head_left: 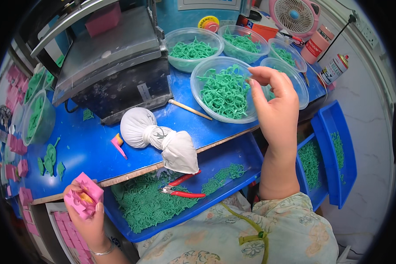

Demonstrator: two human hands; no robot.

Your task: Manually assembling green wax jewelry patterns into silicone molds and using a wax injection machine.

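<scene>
My left hand (pixel 86 215) is closed around a pink rubber mould (pixel 84 196), a block with a jagged opening and a yellowish core. At the right edge of a clear plastic bowl (pixel 198 94) my right hand (pixel 275 94) is raised with thumb and index finger brought close in a pinch; anything between the fingertips is too small to make out. Green ring-shaped wax pieces (pixel 224 94) fill that bowl. A white knotted cloth pouch (pixel 138 127) lies at the bench edge, between my hands. Behind it rests a wooden stick (pixel 190 109).
Red-handled cutters (pixel 187 194) lie over green pieces in a blue tray (pixel 246 152) below the bench edge. A dark press-like machine (pixel 123 81) stands at the back left. More bowls (pixel 193 66) sit behind. Blue bins (pixel 345 167) are on the right, a pink fan (pixel 293 15) beyond.
</scene>
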